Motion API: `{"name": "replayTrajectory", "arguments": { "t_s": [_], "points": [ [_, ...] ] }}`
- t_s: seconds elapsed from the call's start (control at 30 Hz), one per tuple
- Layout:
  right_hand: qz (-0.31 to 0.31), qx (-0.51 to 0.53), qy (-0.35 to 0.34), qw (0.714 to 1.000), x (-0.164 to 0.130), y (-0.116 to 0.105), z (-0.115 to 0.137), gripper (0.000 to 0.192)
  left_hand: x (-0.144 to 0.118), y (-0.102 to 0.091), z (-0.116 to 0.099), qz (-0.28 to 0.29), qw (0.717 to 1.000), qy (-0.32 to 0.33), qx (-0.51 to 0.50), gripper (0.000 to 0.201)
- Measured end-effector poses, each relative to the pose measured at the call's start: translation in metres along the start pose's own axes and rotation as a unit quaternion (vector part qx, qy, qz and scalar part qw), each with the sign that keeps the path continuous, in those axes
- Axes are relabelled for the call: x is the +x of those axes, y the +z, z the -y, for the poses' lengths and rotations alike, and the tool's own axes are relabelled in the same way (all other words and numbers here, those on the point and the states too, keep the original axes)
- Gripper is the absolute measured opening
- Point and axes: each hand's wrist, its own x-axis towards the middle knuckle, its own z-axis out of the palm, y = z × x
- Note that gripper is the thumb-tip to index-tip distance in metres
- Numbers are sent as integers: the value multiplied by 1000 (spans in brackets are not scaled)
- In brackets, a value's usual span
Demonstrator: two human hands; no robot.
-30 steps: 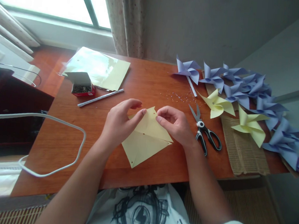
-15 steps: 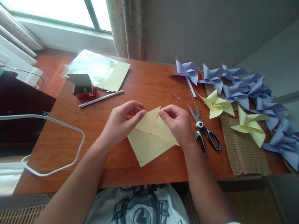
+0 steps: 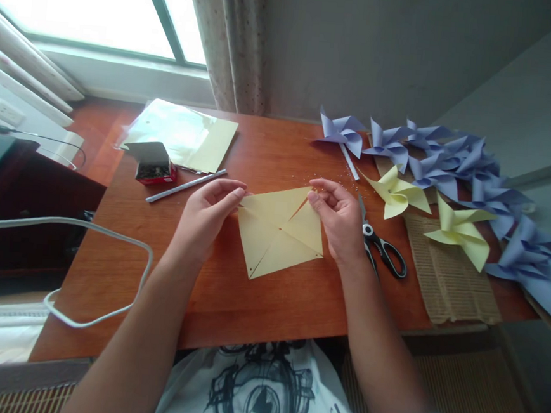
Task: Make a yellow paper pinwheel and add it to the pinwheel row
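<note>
A pale yellow paper square, cut along its diagonals, lies spread flat in the middle of the wooden table. My left hand pinches the paper's left corner between thumb and fingers. My right hand holds the paper's top right corner. Black-handled scissors lie just right of my right hand.
Yellow pinwheels and several purple pinwheels lie at the right, partly on a woven mat. A small red box, a white stick and a plastic sleeve of yellow paper sit at the back left. A white cable loops over the left edge.
The folded triangle has been opened out into a flat square. My hands moved apart to its left and right corners.
</note>
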Motion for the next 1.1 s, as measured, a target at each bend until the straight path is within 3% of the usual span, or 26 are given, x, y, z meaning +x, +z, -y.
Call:
{"name": "replayTrajectory", "arguments": {
  "t_s": [0.13, 0.27, 0.4, 0.57, 0.73, 0.87, 0.93, 1.0, 1.1],
  "points": [
    [-19, -29, -18, 999, 2, -2, -5, 26, 1, 3, 3, -6, 997, 62, 45, 21],
    [-14, -61, -24, 998, 5, -5, -10, 32, 1, 5, 6, 9, 996, 66, 55, 18],
    [36, -117, -5, 992, 4, -8, -11, 30, 2, 6, 11, 34, 992, 88, 83, 15],
    [69, -178, -6, 982, 2, -9, -10, 21, 0, 7, 18, 49, 967, 135, 208, 12],
    [65, -229, -14, 971, 3, -8, -8, 18, 1, 0, 13, 3, 938, 182, 295, 15],
    [74, -285, -22, 955, 3, -6, -5, 15, 3, -22, -6, -47, 915, 177, 359, 20],
    [74, -311, -25, 947, 2, -5, -4, 14, 3, -39, -21, -121, 875, 182, 433, 22],
    [73, -331, -26, 940, 2, -5, -2, 14, 3, -57, -35, -176, 812, 185, 524, 26],
    [76, -350, -28, 933, 1, -4, 0, 14, 8, -80, -52, -190, 749, 129, 622, 31]
  ]
}}
